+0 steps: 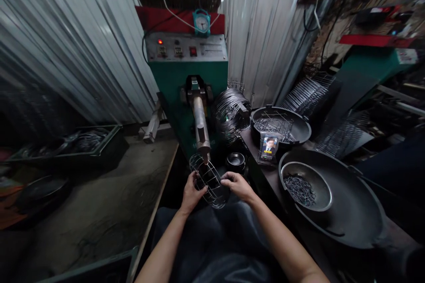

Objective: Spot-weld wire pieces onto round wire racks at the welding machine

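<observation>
A round wire basket (212,188) of thin metal rods hangs tilted under the tip of a welding machine's electrode arm (201,126). Around its left side, the fingers and thumb of my left hand (193,192) are closed on the wires. My right hand (239,185) is at the basket's right edge, thumb and forefinger pinched together. Whether they grip the rim or a small piece of wire cannot be made out. The green machine (175,82) stands straight ahead, with a lit red lamp on its panel (186,48).
Right of the machine is a stack of wire rings (232,112). Beside it are a pan of wire parts (303,126) and a large pan (352,199) holding a bowl of short wire pieces (327,185). A small black pot (235,161) sits nearby. Leftward lies a green bin (114,135).
</observation>
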